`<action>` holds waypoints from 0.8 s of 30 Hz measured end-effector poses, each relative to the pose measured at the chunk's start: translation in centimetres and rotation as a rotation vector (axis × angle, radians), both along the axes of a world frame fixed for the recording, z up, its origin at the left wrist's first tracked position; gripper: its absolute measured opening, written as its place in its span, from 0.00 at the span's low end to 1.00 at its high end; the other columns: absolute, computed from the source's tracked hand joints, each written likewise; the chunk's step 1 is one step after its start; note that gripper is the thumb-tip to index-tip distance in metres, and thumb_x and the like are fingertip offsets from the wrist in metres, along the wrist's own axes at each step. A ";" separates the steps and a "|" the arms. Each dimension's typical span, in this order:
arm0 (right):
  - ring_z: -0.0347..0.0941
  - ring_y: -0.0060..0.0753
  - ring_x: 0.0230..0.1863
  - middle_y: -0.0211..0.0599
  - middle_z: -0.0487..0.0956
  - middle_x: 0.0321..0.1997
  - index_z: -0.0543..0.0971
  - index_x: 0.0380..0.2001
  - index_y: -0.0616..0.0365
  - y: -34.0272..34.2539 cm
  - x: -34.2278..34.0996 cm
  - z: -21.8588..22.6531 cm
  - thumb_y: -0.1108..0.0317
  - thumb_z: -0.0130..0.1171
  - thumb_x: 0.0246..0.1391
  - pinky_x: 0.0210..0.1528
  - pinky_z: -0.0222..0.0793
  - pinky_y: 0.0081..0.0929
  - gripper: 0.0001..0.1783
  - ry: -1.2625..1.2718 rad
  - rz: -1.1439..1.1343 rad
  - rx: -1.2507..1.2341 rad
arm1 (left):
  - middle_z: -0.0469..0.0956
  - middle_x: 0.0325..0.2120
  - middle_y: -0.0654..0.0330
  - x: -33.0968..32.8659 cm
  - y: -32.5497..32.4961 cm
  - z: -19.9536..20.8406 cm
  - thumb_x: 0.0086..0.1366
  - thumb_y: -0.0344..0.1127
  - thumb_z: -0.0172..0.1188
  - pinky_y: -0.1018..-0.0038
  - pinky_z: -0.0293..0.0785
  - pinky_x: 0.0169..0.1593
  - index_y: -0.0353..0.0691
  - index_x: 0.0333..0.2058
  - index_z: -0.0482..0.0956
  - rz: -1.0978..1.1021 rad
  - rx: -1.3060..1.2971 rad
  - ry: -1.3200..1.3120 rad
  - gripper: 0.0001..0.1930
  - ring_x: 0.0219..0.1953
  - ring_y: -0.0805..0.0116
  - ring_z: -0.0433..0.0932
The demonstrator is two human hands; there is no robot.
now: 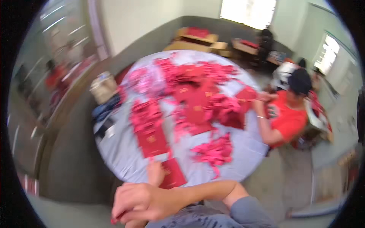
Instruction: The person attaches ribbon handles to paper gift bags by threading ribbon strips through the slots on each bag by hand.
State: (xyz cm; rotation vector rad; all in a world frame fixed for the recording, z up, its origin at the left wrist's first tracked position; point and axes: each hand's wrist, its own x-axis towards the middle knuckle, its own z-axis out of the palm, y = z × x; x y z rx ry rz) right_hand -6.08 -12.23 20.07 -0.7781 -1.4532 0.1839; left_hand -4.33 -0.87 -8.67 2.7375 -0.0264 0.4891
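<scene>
My left hand [155, 173] is at the table's near edge, its blurred fingers closed on the left side of a flat red piece [174, 174] with a pink ribbon at its top. My right forearm crosses in front of my body to the left. The right hand [134, 201] is closed, fingers curled down, and a small red bit shows at its fingertips; what that belongs to is hidden. Just beyond lies a stack of red pieces [151, 141] with gold marks, pink ribbons [146, 114] heaped on its far end. To the right is a loose ribbon pile [215, 150].
A round table with a pale cover [243, 152] carries more red pieces [197, 102] and a clear plastic bag [148, 81]. A person in a red shirt [287, 117] works at the right edge. Cardboard boxes [190, 45] stand beyond; a beige bag [103, 87] sits left.
</scene>
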 end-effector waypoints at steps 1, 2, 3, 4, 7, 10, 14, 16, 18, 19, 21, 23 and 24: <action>0.70 0.28 0.35 0.34 0.76 0.32 0.76 0.36 0.60 -2.1 0.4 -1.4 0.71 0.52 0.56 0.39 0.64 0.23 0.07 0.230 0.056 -0.181 | 0.73 0.28 0.50 -0.3 0.8 -1.1 0.49 0.34 0.58 0.54 0.65 0.35 0.39 0.28 0.75 0.037 0.013 0.002 0.08 0.33 0.48 0.71; 0.70 0.25 0.37 0.33 0.77 0.33 0.76 0.37 0.61 -5.1 1.1 -2.4 0.71 0.52 0.57 0.40 0.64 0.22 0.07 0.483 0.073 -0.343 | 0.72 0.29 0.51 -0.2 0.6 -2.1 0.49 0.34 0.58 0.54 0.65 0.36 0.40 0.30 0.74 -0.037 -0.043 -0.033 0.08 0.35 0.48 0.70; 0.70 0.22 0.39 0.31 0.76 0.34 0.76 0.38 0.62 -7.4 1.4 -2.5 0.71 0.52 0.57 0.42 0.65 0.21 0.07 0.636 0.038 -0.517 | 0.71 0.32 0.50 0.3 3.3 -5.7 0.49 0.34 0.57 0.54 0.64 0.39 0.40 0.31 0.74 -0.071 -0.070 0.241 0.09 0.38 0.48 0.69; 0.70 0.24 0.37 0.33 0.75 0.34 0.75 0.38 0.63 -9.6 1.4 -4.6 0.70 0.51 0.58 0.43 0.65 0.23 0.09 0.751 -0.143 -0.441 | 0.71 0.33 0.50 0.4 1.8 -5.9 0.48 0.33 0.59 0.54 0.64 0.41 0.39 0.31 0.73 -0.114 0.034 -0.027 0.10 0.39 0.48 0.69; 0.68 0.27 0.36 0.34 0.73 0.33 0.71 0.40 0.63 -17.9 1.1 -7.8 0.65 0.47 0.60 0.45 0.64 0.25 0.12 0.946 -0.476 -0.043 | 0.72 0.30 0.49 -0.6 -0.5 0.1 0.43 0.26 0.63 0.59 0.66 0.41 0.36 0.29 0.74 -0.232 -0.107 0.111 0.11 0.36 0.50 0.70; 0.65 0.28 0.29 0.31 0.67 0.24 0.69 0.38 0.56 -26.2 0.5 -2.8 0.63 0.45 0.61 0.37 0.63 0.28 0.09 0.986 -0.865 0.533 | 0.73 0.29 0.43 -2.1 0.8 0.9 0.52 0.31 0.60 0.54 0.65 0.40 0.32 0.32 0.72 -0.318 -0.067 0.152 0.11 0.35 0.43 0.70; 0.56 0.19 0.25 0.25 0.62 0.22 0.70 0.39 0.58 -35.9 -7.0 7.4 0.65 0.44 0.62 0.29 0.55 0.21 0.09 0.298 -1.553 0.871 | 0.73 0.29 0.42 -1.3 1.5 1.7 0.51 0.29 0.61 0.56 0.64 0.43 0.31 0.33 0.72 -0.347 -0.262 0.333 0.12 0.36 0.43 0.69; 0.56 0.18 0.25 0.24 0.61 0.22 0.69 0.40 0.61 -36.2 -9.5 10.3 0.66 0.41 0.63 0.28 0.53 0.19 0.11 -0.161 -1.888 0.810 | 0.75 0.29 0.44 -0.6 1.8 2.4 0.52 0.26 0.59 0.57 0.65 0.43 0.32 0.38 0.73 -0.436 -0.225 0.285 0.13 0.36 0.43 0.70; 0.55 0.18 0.26 0.25 0.61 0.22 0.69 0.42 0.64 -35.0 -10.1 10.6 0.66 0.40 0.64 0.27 0.52 0.17 0.13 -0.299 -1.895 0.661 | 0.70 0.20 0.55 0.0 3.7 0.4 0.43 0.26 0.63 0.66 0.67 0.34 0.34 0.28 0.74 -0.453 -0.293 0.284 0.11 0.26 0.59 0.69; 0.55 0.17 0.23 0.25 0.61 0.21 0.68 0.44 0.66 -33.6 -9.3 9.9 0.65 0.41 0.63 0.24 0.50 0.15 0.14 -0.215 -1.948 0.698 | 0.71 0.20 0.55 -0.4 3.6 0.5 0.43 0.25 0.64 0.68 0.67 0.35 0.34 0.25 0.74 -0.323 -0.427 0.391 0.09 0.27 0.60 0.70; 0.54 0.15 0.20 0.26 0.62 0.20 0.67 0.44 0.65 -32.2 -6.6 6.1 0.64 0.42 0.63 0.20 0.49 0.14 0.14 0.009 -2.171 0.582 | 0.73 0.22 0.54 -0.7 2.2 4.1 0.42 0.25 0.64 0.69 0.67 0.36 0.34 0.26 0.76 -0.292 -0.482 0.436 0.09 0.28 0.60 0.71; 0.55 0.13 0.18 0.25 0.63 0.20 0.68 0.43 0.64 -30.5 -2.6 0.6 0.64 0.45 0.62 0.18 0.50 0.13 0.13 0.311 -2.098 0.359 | 0.72 0.19 0.54 -0.7 1.9 5.0 0.42 0.26 0.65 0.68 0.68 0.32 0.35 0.25 0.77 -0.286 -0.439 0.312 0.08 0.27 0.59 0.71; 0.55 0.13 0.18 0.25 0.64 0.20 0.68 0.43 0.62 -28.6 -0.7 -2.3 0.65 0.45 0.62 0.18 0.51 0.13 0.12 0.568 -1.901 0.257 | 0.74 0.20 0.54 -1.1 1.9 6.5 0.43 0.26 0.64 0.66 0.67 0.34 0.35 0.24 0.77 -0.261 -0.427 0.341 0.07 0.28 0.58 0.71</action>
